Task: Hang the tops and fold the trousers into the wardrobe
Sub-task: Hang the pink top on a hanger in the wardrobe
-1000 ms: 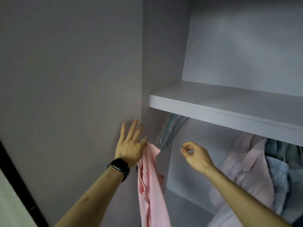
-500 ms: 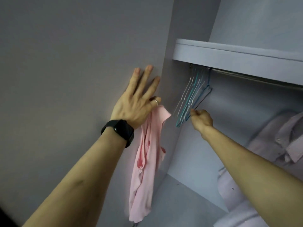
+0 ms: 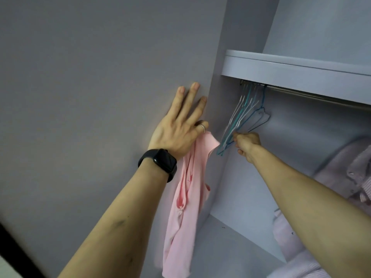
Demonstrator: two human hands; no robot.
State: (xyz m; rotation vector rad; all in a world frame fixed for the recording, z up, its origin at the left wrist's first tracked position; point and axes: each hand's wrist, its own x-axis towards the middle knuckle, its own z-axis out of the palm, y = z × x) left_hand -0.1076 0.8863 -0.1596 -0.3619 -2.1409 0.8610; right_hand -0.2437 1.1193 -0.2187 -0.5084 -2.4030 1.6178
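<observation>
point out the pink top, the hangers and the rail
top (image 3: 180, 207): head view, middle of the hanging cloth
hangers (image 3: 230, 133): head view, lower wires of the bunch
rail (image 3: 313, 94): head view, bare stretch right of the hangers

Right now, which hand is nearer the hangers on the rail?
Right. The right hand grips the hangers at their lower ends; the left hand presses on the wardrobe panel to their left, holding the pink top, apart from them.

L hand pinches pink top on panel; R hand grips hangers.
</observation>
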